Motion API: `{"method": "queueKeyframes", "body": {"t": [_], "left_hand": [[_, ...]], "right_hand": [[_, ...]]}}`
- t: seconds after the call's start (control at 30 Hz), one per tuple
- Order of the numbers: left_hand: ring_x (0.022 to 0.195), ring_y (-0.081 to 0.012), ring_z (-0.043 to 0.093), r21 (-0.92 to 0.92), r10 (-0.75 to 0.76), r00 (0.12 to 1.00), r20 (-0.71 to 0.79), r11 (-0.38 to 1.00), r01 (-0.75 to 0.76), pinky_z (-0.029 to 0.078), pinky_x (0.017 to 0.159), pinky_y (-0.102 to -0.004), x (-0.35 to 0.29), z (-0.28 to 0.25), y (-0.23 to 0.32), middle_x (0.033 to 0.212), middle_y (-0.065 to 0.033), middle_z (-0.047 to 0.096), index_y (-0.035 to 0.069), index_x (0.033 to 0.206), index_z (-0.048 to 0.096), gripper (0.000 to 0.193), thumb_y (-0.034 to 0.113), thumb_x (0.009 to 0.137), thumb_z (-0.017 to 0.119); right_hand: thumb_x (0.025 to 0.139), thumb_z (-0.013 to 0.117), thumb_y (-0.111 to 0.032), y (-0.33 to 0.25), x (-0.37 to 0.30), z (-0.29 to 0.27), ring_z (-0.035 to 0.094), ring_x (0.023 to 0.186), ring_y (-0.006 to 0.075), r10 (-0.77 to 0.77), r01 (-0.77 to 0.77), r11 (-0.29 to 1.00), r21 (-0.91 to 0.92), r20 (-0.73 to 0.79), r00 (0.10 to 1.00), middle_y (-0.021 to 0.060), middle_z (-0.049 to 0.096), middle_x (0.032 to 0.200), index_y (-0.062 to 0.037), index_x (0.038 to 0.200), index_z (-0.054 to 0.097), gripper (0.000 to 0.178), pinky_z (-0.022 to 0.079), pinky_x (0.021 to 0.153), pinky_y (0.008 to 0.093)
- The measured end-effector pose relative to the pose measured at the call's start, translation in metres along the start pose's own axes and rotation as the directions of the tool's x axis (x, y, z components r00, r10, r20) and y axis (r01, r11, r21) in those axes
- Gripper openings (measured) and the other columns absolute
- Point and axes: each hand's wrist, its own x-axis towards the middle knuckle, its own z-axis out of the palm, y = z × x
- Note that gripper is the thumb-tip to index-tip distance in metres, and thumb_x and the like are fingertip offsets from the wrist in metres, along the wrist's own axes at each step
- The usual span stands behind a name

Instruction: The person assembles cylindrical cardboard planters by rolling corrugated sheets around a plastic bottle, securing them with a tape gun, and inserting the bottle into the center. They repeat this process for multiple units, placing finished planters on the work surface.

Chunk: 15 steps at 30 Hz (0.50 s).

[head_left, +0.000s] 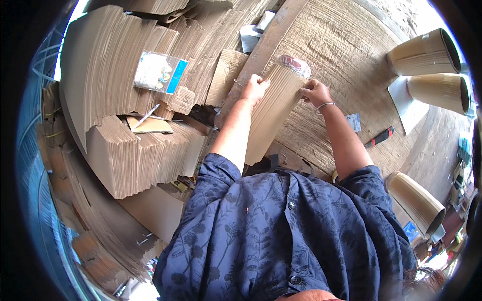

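In front of me, a long piece of ridged tan cardboard point(274, 110) lies slantwise over the wooden tabletop, its near end reaching toward my shirt. My left hand point(255, 89) is closed on its left edge near the far end. At the right edge, my right hand point(316, 92), with a bracelet at the wrist, pinches the cardboard between thumb and fingers. A clear, shiny thing with a reddish middle point(294, 65), perhaps a roll of tape, sits at the cardboard's far end between my hands.
Tall stacks of cardboard sheets point(115, 65) rise on the left, with a clear plastic packet point(159, 72) on top. A red and black cutter point(380, 137) and a small label point(353, 122) lie right of my forearm. Rolled cardboard tubes point(422, 54) stand along the right side.
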Motion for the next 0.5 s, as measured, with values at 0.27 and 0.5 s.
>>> {"method": "queueKeyframes", "body": {"t": [0.27,0.5], "left_hand": [[0.094,-0.0344,0.065,0.163,0.112,0.981,-0.160,0.983,-0.086,0.050,0.084,-0.0450,-0.015,0.009,0.021,0.100,-0.0181,0.067,0.008,0.109,0.057,0.033,0.029,0.088,0.070],[0.106,-0.0342,0.057,0.466,0.477,0.844,-0.244,0.821,-0.330,0.047,0.093,-0.0445,-0.028,0.027,0.026,0.115,-0.0131,0.060,0.021,0.128,0.061,0.034,0.021,0.093,0.058]], "right_hand": [[0.079,0.076,-0.025,0.014,0.004,0.010,0.067,0.090,0.0294,-0.177,0.136,0.979,-0.152,-0.306,0.935,0.0174,0.070,0.095,-0.0014,0.089,0.071,0.026,0.052,0.081,0.0404],[0.081,0.075,-0.027,0.009,0.014,-0.001,0.069,0.083,0.0289,-0.122,0.101,0.989,-0.108,-0.210,0.970,0.0176,0.071,0.087,-0.0020,0.088,0.072,0.026,0.052,0.077,0.0396]]}}
